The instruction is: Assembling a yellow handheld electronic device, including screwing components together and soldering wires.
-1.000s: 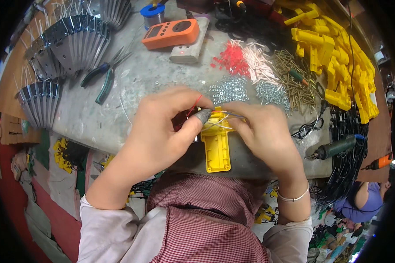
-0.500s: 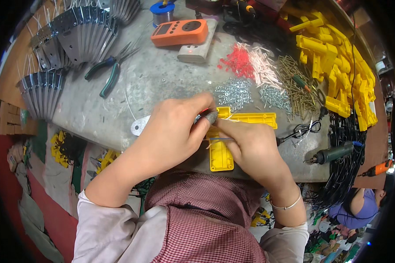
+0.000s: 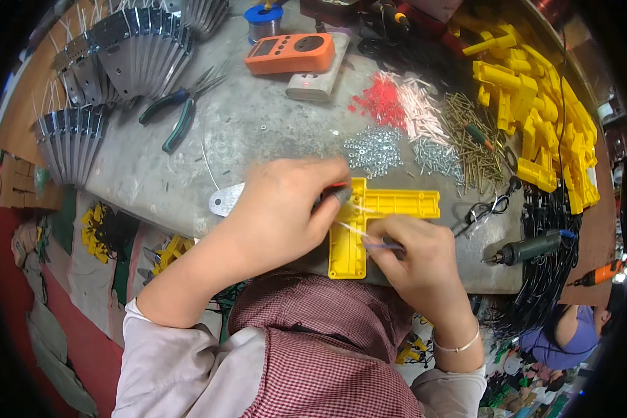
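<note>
Closed around a small dark grey piece with a bit of red, mostly hidden by the fingers, is my left hand; I cannot make out its kind. My right hand, to the right and slightly nearer, pinches thin wires, one white and one bluish. Between and below both hands lies a T-shaped yellow plastic housing half, its ribbed inside facing up. A pale strand runs over its middle. From under my left hand sticks the rounded end of a flat metal plate with a hole.
Beyond my hands are nuts, screws, red pieces and pale sleeves. Pliers, an orange multimeter and a solder spool lie farther back. Yellow housings and a power screwdriver are at right.
My right hand has moved right and nearer, drawing the thin wires away from my left hand. My left hand stays nearly in place, still closed.
</note>
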{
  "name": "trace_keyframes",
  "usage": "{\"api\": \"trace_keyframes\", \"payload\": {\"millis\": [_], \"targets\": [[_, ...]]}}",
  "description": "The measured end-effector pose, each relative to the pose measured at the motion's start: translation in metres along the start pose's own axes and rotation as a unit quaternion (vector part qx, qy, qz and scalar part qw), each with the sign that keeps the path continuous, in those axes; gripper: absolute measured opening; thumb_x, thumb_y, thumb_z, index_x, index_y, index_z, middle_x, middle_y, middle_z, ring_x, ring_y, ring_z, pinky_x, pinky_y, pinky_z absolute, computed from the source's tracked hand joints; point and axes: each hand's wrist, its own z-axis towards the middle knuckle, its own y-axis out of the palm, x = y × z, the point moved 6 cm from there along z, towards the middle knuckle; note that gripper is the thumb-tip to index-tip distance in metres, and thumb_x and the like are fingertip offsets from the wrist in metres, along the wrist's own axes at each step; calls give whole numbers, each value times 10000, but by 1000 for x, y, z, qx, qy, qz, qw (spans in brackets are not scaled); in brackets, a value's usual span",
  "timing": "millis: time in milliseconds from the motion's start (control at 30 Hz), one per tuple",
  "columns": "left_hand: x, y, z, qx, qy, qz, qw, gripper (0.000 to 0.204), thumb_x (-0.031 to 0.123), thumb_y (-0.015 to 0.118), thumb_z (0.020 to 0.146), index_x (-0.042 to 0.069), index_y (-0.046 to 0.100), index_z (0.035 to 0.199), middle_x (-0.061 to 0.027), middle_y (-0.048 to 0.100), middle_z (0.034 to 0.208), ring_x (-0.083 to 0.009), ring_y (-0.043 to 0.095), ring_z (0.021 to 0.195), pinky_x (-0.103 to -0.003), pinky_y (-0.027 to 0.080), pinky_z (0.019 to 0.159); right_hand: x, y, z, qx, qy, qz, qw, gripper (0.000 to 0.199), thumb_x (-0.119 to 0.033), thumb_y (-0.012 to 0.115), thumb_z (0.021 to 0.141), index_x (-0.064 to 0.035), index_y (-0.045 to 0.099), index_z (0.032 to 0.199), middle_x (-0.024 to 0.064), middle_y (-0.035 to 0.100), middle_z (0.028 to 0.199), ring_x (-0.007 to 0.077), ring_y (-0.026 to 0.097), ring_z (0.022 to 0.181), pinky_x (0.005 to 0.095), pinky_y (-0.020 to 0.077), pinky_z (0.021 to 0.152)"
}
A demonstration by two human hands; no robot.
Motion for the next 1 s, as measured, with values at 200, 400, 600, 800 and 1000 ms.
{"api": "trace_keyframes", "payload": {"millis": [200, 400, 600, 800, 1000], "targets": [[13, 14, -4, -74, 17, 14, 997, 131, 34, 592, 752, 12, 625, 877, -178, 636, 774, -354, 630, 706, -405, 502, 621, -1, -4, -7, 97, -65, 75, 990, 176, -70, 684, 783, -58, 687, 958, 99, 594, 669, 270, 602, 577, 366, 468, 517], [9, 16, -5, -101, -1, -22, 995, 145, 58, 590, 763, 13, 624, 896, -174, 632, 759, -356, 630, 698, -400, 495, 625, -4, -4, -12, 157, -58, -38, 985, 201, -67, 709, 775, -65, 685, 975, 78, 527, 622, 235, 547, 516, 338, 448, 490], [13, 15, -8, -115, -10, -38, 993, 169, 47, 613, 758, 18, 627, 923, -160, 630, 764, -325, 635, 688, -384, 497, 624, -1, -3, -10, 163, -64, 33, 984, 126, -32, 672, 803, -37, 645, 926, 97, 580, 669, 255, 586, 550, 349, 454, 502], [18, 17, -16, -46, 69, -5, 997, 220, -23, 647, 726, 34, 643, 939, -111, 646, 809, -285, 642, 712, -358, 513, 642, 9, 8, -7, 70, 51, 110, 990, 80, -83, 619, 869, -13, 582, 853, 96, 590, 656, 205, 603, 573, 313, 442, 520], [8, 13, -15, -35, 36, -100, 994, 179, -6, 658, 747, 13, 648, 925, -110, 639, 816, -233, 624, 674, -311, 494, 622, 29, 12, -8, 99, 110, 380, 913, 96, -63, 628, 879, 5, 593, 938, -10, 584, 712, 40, 533, 676, 230, 430, 596]]}}
